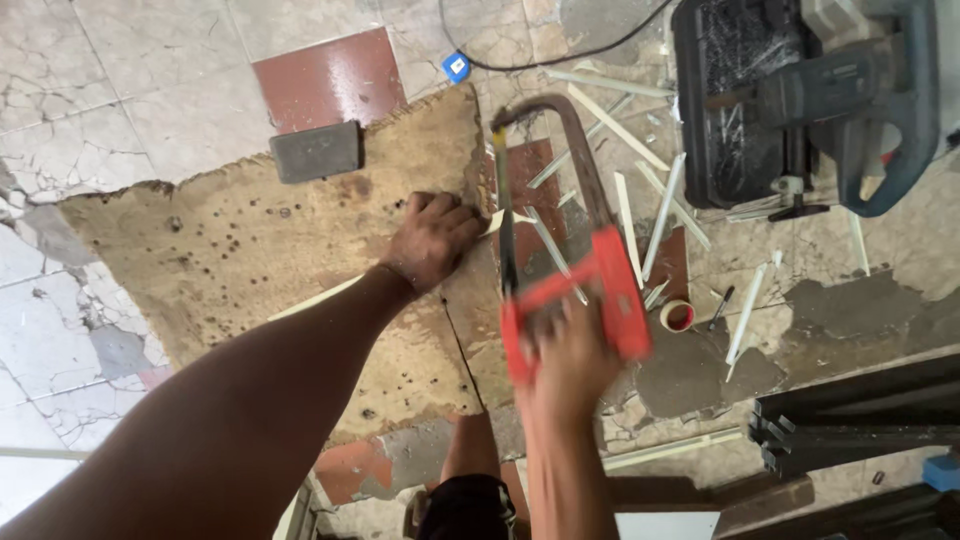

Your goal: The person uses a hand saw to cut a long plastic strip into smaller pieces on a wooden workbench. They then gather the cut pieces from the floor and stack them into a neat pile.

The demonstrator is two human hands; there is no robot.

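Red-handled hacksaw (560,240) sits in the right hand (570,360), which is wrapped tight round its blurred grip, the blade running upward along the edge of a worn, pitted board (250,250) lying on the cracked tile floor (120,90). On that board the left hand (432,240) presses down, fingers curled over a thin pale strip (497,220) that the blade seems to meet. Similar pale strips (640,210) lie scattered beside the saw, near a roll of tape (678,316) and a dark power tool (800,100).
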